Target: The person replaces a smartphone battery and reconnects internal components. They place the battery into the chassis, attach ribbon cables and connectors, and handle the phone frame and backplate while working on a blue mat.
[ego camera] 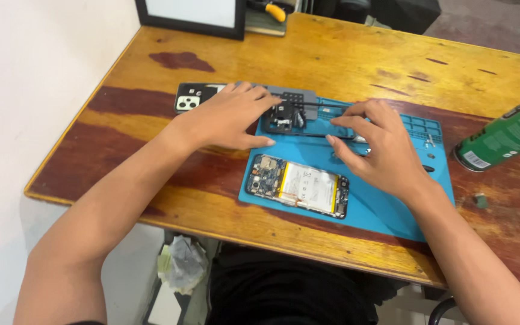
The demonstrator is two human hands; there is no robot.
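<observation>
While flat, opened phone (299,186) below right hand (380,150)

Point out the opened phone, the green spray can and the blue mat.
opened phone (299,185), head view, on its pale battery.
green spray can (504,139), head view, middle of its body.
blue mat (380,207), head view, bare part right of the phone.

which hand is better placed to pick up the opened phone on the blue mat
Probably the right hand: it rests on the blue mat just above the opened phone, while the left hand sits farther off.
</observation>
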